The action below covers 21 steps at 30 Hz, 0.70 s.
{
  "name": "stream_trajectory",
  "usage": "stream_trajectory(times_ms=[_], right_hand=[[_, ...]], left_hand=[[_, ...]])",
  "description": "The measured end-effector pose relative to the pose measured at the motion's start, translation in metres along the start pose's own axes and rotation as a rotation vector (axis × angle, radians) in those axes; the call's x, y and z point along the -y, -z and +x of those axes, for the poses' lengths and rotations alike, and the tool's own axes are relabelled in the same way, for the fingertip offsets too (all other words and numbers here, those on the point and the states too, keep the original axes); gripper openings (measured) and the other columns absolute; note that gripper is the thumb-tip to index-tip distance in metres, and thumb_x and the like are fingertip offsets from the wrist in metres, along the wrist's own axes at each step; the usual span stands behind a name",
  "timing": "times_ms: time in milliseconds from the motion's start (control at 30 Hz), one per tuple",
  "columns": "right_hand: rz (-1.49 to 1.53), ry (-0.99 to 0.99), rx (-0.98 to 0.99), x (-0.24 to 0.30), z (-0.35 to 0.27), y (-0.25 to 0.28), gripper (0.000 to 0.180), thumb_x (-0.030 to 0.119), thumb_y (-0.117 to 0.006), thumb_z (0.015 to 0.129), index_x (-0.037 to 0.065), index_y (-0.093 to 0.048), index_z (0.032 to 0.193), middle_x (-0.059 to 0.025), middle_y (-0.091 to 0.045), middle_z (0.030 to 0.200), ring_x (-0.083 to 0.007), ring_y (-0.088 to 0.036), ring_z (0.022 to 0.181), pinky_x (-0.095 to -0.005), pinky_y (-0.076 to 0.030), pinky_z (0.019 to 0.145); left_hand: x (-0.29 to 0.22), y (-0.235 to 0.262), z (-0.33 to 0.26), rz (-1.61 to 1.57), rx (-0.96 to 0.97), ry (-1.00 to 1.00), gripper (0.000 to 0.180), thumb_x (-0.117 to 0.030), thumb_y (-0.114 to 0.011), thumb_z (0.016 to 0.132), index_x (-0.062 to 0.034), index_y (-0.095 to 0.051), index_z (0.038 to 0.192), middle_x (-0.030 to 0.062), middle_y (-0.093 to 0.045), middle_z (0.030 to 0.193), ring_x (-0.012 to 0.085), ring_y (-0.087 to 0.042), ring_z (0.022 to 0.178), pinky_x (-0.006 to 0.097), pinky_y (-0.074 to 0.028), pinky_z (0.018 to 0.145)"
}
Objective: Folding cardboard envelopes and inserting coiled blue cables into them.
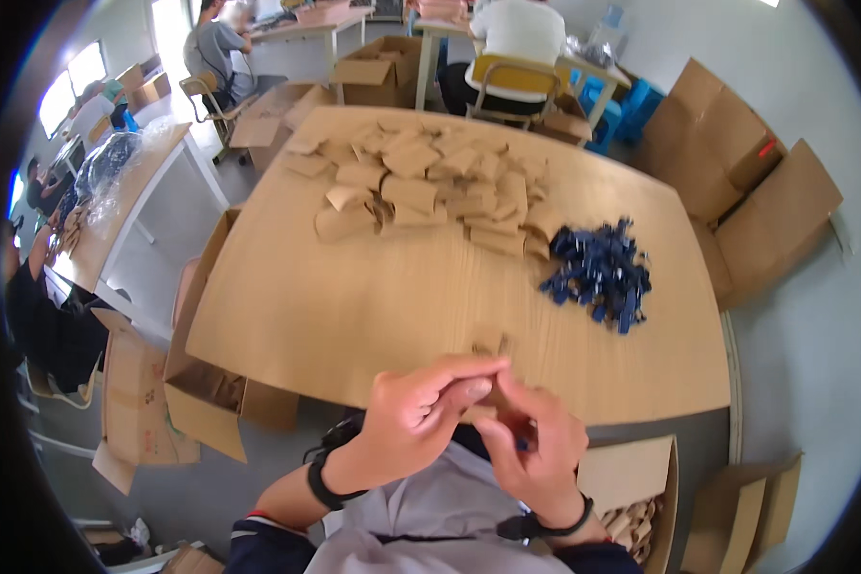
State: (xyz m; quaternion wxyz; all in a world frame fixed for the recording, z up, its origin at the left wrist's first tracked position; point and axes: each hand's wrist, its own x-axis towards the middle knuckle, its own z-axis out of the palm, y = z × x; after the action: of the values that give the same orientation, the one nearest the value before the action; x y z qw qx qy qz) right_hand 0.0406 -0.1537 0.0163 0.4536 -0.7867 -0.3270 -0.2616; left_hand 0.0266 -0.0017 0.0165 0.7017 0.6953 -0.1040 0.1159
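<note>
Above the table's front edge, my left hand and my right hand meet, both closed with fingertips pinched together. Between them is a small brown card piece, mostly covered by the fingers. A speck of dark blue shows inside the curl of my right hand; what it belongs to is hidden. Ahead on the table lies a spread of curved brown card pieces. To their right sits a heap of small dark blue pieces, with whitish glints, too small to make out exactly.
The wooden table fills the middle. An open carton stands at its left, another with brown pieces by my right forearm. Large cartons lean near the right wall. People sit at other tables, one in a white shirt straight ahead.
</note>
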Motion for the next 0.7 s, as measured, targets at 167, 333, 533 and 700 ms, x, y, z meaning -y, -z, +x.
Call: stream_trajectory(times_ms=[167, 333, 533, 700], right_hand=[[0.124, -0.202, -0.209, -0.004, -0.004, -0.019, 0.028, -0.006, -0.073, 0.077, 0.003, -0.069, 0.103, -0.0109, -0.062, 0.066, -0.0178, -0.057, 0.049, -0.0267, -0.047, 0.048], [0.141, -0.228, 0.112, -0.012, 0.007, 0.028, 0.036, -0.005, -0.075, 0.068, 0.0, -0.067, 0.103, -0.0107, -0.064, 0.077, -0.025, -0.063, 0.062, -0.0297, -0.051, 0.058], [0.114, -0.301, 0.242, -0.036, -0.024, 0.02, 0.038, -0.001, -0.077, 0.062, 0.002, -0.066, 0.099, -0.0123, -0.063, 0.081, -0.0274, -0.062, 0.067, -0.0318, -0.049, 0.06], [0.515, -0.548, 0.639, -0.04, -0.03, 0.046, 0.04, 0.014, -0.088, 0.061, 0.002, -0.067, 0.093, -0.0078, -0.066, 0.081, -0.019, -0.061, 0.065, -0.0278, -0.048, 0.062]], left_hand=[[0.013, -0.009, 0.0, 0.363, -0.246, -0.437, 0.02, 0.001, -0.063, 0.09, -0.0002, -0.068, 0.109, 0.0151, -0.071, 0.095, 0.0133, -0.069, 0.069, 0.021, -0.052, 0.061], [-0.012, -0.002, -0.005, 0.177, -0.018, -0.04, 0.016, -0.004, -0.06, 0.093, 0.0019, -0.068, 0.107, 0.0142, -0.072, 0.09, 0.0149, -0.07, 0.069, 0.022, -0.054, 0.059], [0.017, -0.03, -0.014, -0.638, 0.157, 0.496, 0.031, -0.021, -0.047, 0.103, 0.0031, -0.061, 0.117, 0.0113, -0.069, 0.076, 0.0142, -0.068, 0.063, 0.025, -0.055, 0.058], [-0.004, 0.004, 0.013, -0.163, 0.647, 0.616, 0.027, -0.016, -0.054, 0.098, 0.0021, -0.065, 0.115, 0.0091, -0.071, 0.079, 0.0124, -0.061, 0.053, 0.024, -0.045, 0.047]])
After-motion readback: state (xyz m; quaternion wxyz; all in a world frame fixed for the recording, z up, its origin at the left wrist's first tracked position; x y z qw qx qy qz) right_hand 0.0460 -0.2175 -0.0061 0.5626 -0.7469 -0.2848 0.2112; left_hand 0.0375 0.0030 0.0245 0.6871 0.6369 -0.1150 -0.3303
